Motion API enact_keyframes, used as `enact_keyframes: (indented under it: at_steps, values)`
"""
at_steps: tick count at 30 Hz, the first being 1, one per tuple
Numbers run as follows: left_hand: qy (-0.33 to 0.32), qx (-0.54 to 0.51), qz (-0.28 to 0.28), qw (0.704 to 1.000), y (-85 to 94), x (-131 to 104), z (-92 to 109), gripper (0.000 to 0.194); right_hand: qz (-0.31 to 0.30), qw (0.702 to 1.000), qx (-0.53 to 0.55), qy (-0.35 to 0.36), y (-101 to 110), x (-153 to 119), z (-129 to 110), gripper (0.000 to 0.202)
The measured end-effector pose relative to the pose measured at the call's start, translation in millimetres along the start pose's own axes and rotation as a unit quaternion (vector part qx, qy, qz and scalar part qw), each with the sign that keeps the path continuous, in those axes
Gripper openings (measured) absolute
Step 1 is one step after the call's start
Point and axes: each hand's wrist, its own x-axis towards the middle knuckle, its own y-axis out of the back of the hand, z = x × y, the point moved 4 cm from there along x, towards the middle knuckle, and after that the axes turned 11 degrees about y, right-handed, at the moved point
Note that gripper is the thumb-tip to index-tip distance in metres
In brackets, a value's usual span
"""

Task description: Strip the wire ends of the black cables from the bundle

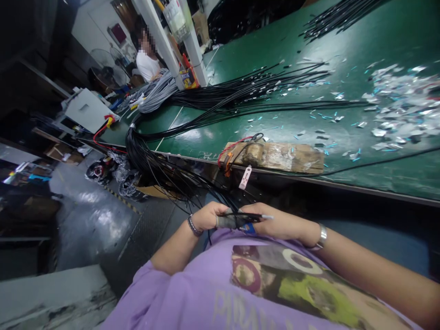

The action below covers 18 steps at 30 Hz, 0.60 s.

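Observation:
My left hand [209,217] and my right hand [263,223] meet close to my body, below the bench edge. Both are closed on black cables [247,215], whose light, stripped tip points to the right from my right hand. Dark or grey coverings wrap some of the fingers, and a blue piece shows by my right hand. More black cables [147,160] hang over the bench edge from a tied bundle and run down toward my hands.
The green bench [292,50] carries long black cables, a grey cable bundle [158,94], a wooden block [292,157] at the front edge and foil scraps [409,105] at the right. A person [147,64] in white sits at the back left.

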Motion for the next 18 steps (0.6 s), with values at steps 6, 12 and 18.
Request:
enact_keyframes:
  at_steps: [6, 12, 18]
  values:
    - [-0.023, -0.004, 0.012, 1.000, 2.5, 1.8, 5.3, 0.050, 0.035, 0.992, 0.098, -0.068, 5.4, -6.8, 1.8, 0.043]
    - [-0.029, -0.021, -0.007, 0.999, -2.2, 3.0, 9.1, 0.051, 0.052, 0.989, 0.117, -0.078, 0.5, -1.5, -2.3, 0.048]
    - [-0.031, -0.154, 0.051, 0.986, 8.2, 4.4, -5.7, 0.054, 0.114, 0.992, 0.024, -0.047, -0.2, 5.9, 19.3, 0.049]
